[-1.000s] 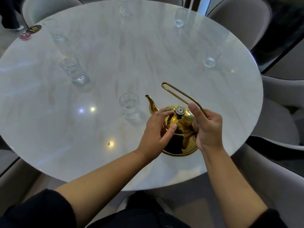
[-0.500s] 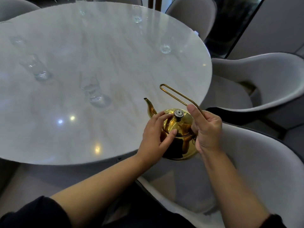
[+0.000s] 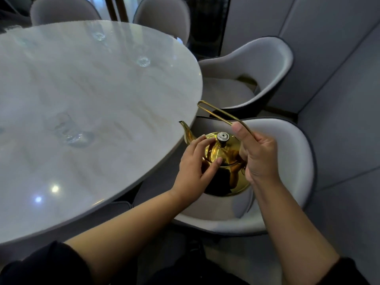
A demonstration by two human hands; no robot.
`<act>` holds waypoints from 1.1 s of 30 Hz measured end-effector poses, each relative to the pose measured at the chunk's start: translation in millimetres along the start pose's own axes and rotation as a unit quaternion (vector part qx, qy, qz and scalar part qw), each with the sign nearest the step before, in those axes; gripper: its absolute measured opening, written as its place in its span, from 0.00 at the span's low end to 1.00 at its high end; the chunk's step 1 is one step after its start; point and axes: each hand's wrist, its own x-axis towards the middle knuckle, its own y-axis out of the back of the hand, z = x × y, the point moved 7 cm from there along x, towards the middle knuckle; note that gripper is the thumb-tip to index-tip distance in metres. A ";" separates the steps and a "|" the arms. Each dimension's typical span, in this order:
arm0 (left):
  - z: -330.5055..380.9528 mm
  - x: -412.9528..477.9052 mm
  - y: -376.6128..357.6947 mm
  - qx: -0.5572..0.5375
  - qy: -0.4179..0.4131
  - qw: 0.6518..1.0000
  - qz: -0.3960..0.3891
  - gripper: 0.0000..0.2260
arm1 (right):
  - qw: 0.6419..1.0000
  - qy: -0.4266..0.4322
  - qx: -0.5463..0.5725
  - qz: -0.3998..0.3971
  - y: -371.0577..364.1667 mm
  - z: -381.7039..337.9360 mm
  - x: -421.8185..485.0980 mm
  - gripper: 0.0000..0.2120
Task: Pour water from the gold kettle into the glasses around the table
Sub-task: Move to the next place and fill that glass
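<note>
The gold kettle (image 3: 225, 161) hangs in the air just off the round marble table's (image 3: 107, 103) right edge, over a grey chair seat. My right hand (image 3: 257, 153) grips its long wire handle. My left hand (image 3: 195, 169) rests on the kettle's lid and body, fingers spread against it. The spout points left toward the table. A blurred glass (image 3: 70, 130) stands on the table left of the kettle. Two more glasses (image 3: 143, 61) (image 3: 98, 36) show farther back near the rim.
Grey upholstered chairs ring the table: one directly under the kettle (image 3: 287, 161), one behind it at the right (image 3: 257, 75), two at the far side (image 3: 164, 17). A padded grey wall fills the right side.
The view has swung right along the table. The kettle, held the same way by both hands, now sits off the table's edge above a chair instead of over the tabletop.
</note>
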 end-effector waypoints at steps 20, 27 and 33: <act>150.5 -7.2 -154.6 -0.043 -0.140 0.983 -0.107 0.22 | 0.977 0.068 -0.050 0.194 191.6 -108.8 -52.6 0.28; 185.9 2.1 -240.6 -0.059 -0.138 0.981 -0.119 0.23 | 0.976 0.068 -0.061 0.198 279.1 -130.0 -39.1 0.28; 197.6 20.5 -295.3 -0.058 -0.128 0.982 -0.127 0.23 | 0.976 0.057 -0.078 0.194 334.7 -131.8 -13.8 0.28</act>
